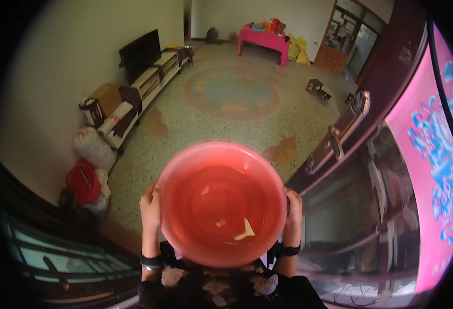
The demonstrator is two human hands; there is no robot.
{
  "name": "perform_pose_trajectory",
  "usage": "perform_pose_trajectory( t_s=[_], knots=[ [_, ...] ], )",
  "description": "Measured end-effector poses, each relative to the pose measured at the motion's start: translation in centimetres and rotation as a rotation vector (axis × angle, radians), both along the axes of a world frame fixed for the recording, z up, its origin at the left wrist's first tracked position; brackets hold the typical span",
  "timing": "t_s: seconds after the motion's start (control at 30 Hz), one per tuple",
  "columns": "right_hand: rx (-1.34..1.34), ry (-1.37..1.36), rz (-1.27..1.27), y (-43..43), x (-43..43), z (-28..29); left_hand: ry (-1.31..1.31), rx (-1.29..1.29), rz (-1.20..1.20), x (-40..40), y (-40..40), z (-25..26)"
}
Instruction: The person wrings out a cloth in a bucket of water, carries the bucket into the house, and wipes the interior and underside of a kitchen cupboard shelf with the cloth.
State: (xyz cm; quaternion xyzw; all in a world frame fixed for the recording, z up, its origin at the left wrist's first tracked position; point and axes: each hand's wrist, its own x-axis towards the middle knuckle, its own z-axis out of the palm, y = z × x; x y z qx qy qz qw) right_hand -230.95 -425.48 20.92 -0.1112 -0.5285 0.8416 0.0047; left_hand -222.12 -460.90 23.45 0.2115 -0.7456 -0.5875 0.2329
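Observation:
A large red plastic basin (218, 154) is held in front of my chest, close below the camera. Clear liquid that looks like water lies in it, with bright reflections on the surface. My left hand (151, 202) grips the basin's left side near the rim. On the opposite side my right hand (294, 208) is closed around the rim, its fingers partly hidden by the basin. Both wrists wear dark bands.
Close on my right stands an opened dark door with a handle (335, 143). A red bucket (83, 182) and a stuffed white bag (93, 145) line the left wall, before a low TV cabinet (149, 87). Farther off are a small wooden stool (314, 85) and a pink-covered table (263, 38).

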Motion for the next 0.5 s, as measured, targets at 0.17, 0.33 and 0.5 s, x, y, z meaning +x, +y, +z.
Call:
perform_pose_trajectory(
  t_s=[0.17,0.33,0.5],
  knots=[
    [0.035,-0.013,-0.018,-0.6,-14.3,2.6,0.026,0.000,-0.038,-14.7,0.3,1.4],
    [0.021,0.007,-0.037,0.0,-29.9,1.0,0.104,0.102,-0.147,-32.3,-0.3,0.3],
    [-0.005,0.002,-0.232,0.1,-45.5,-1.1,0.072,0.064,-0.264,-51.7,-0.2,-0.8]
  ],
)
